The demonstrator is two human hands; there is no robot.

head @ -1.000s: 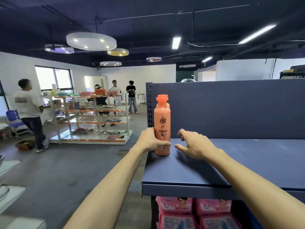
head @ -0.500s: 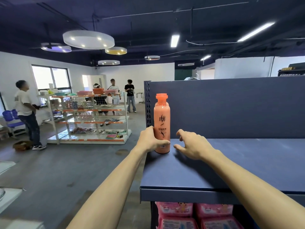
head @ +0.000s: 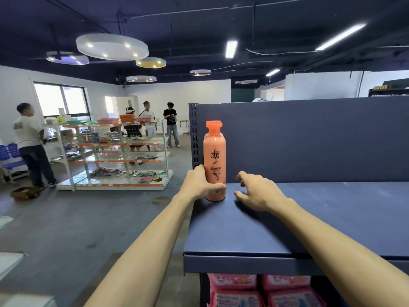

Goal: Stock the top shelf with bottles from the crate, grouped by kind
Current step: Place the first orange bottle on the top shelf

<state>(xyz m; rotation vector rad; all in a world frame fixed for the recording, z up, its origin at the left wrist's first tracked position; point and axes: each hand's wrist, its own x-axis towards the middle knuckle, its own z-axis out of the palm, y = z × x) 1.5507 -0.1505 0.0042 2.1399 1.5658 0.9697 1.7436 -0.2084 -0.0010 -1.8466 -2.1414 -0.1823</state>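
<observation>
An orange bottle is stood upright at the far left corner of the top shelf, close to the back panel, probably to start its kind's row; its lower body is wrapped by the left hand, grip closed round it; the right hand is held just beside, grip loose and empty; the bottle is smooth, glossy and cylindrical; the shelf is matte blue.

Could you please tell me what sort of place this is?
Probably a shop, or a mock shop floor: the blue top shelf carries an orange bottle, pink packs fill the level beneath, and a white display rack of small goods stands across the floor.
</observation>
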